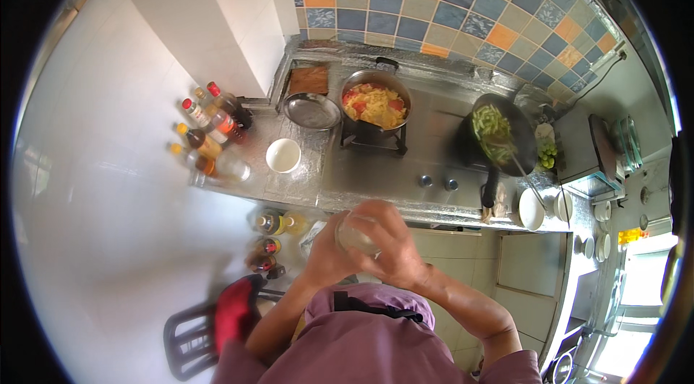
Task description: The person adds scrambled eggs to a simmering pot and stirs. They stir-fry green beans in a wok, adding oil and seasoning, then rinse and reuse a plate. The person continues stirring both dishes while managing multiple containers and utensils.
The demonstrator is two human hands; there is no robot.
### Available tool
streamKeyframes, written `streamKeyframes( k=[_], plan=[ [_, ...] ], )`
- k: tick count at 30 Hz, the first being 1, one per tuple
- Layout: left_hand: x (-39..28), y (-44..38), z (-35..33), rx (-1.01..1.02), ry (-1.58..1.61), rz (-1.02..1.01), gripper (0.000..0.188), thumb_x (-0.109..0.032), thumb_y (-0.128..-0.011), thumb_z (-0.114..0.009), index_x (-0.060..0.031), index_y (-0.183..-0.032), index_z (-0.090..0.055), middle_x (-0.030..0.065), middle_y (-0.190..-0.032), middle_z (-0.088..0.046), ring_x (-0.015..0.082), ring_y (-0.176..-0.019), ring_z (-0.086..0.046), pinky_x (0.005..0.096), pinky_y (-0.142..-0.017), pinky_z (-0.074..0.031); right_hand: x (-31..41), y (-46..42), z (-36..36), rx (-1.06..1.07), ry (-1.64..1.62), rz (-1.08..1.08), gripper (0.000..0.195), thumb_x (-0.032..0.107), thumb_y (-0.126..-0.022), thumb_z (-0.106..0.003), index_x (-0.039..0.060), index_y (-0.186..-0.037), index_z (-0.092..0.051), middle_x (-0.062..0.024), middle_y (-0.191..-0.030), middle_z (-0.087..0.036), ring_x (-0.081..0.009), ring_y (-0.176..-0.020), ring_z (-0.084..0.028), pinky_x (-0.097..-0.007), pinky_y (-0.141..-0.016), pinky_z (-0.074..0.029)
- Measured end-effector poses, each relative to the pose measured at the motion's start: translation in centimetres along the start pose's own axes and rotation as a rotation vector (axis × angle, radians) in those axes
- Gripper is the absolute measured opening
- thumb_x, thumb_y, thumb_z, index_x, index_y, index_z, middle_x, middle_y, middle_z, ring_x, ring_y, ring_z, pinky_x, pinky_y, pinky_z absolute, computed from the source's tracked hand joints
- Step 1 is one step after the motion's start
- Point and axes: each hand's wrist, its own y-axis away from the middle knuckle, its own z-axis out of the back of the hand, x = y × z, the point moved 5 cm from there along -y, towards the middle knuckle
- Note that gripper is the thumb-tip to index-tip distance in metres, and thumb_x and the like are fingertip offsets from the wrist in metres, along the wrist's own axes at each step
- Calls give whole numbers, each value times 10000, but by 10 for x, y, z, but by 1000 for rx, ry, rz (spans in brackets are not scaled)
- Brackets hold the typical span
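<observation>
Before my chest, both hands are around a clear jar-like container (359, 239), partly hidden by my fingers. My left hand (329, 255) grips its side. My right hand (394, 246) curls over its top and far side, slightly blurred; whether it turns a lid cannot be seen. Beyond them on the gas stove (374, 181), a two-handled steel pot (347, 80) holds scrambled egg with tomato (377, 105). To the right, a dark wok (518, 137) contains sliced green vegetables (490, 126), with a metal utensil (526, 178) resting in it.
Several bottles (203, 143) crowd the counter's left end, beside a white bowl (283, 155) and a metal lid (312, 111). The wok's handle (490, 189) juts toward the front edge near white bowls (531, 209). More bottles (270, 222) stand below the counter, near a dark chair (190, 338).
</observation>
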Motion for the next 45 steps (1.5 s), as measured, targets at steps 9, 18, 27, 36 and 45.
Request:
streamKeyframes(
  k=[9, 18, 27, 36, 45],
  plan=[
    [16, 1, 47, -174, -189, -163, 568, -185, -762, -739, -47, -1260, -504, 162, -1191, -591, 313, -1086, -605, 383, -886, -483, 11, -24, -61, 23, 64, 30, 390, 159, -806, -700, 34, -1163, -602, -169, -1192, -545, -396, -1147, -513, -490, -950, -456],
    [74, -98, 169, -522, -240, -97, 804, -99, -659, -850, -12, -1302, -375, 136, -1207, -535, 239, -1090, -566, 355, -918, -488, -23, 4, -63, 16, 72, -291, 677, 201, -939, -602, 10, -1493, -264, -266, -1502, -232, -424, -1370, -308, -486, -1105, -314],
    [201, -210, 307, -861, -600, -112, 896, -118, -653, -863, 35, -1375, -354, 211, -1360, -429, 341, -1266, -432, 409, -1098, -329, -58, 208, -9, -323, 84, -1004, 504, 51, -954, -511, 54, -1441, -381, -168, -1352, -426, -225, -1064, -581, -316, -798, -540],
    [277, -215, 313, -893, -739, 92, 940, -273, -652, -864, 60, -1377, -368, 247, -1352, -467, 377, -1238, -479, 432, -1061, -386, -33, 324, 33, -671, 130, -1266, 452, 186, -1003, -512, 63, -1425, -403, -135, -1291, -463, -188, -941, -630, -321, -747, -560],
    [198, -153, 66, -281, -559, -98, 290, -199, -880, -681, -57, -1118, -597, 47, -790, -613, 186, -679, -581, 342, -684, -495, -51, 371, 41, -853, -14, -1324, 438, 192, -1007, -521, 47, -1405, -407, -139, -1286, -468, -195, -924, -635, -311, -730, -559]
  ],
)
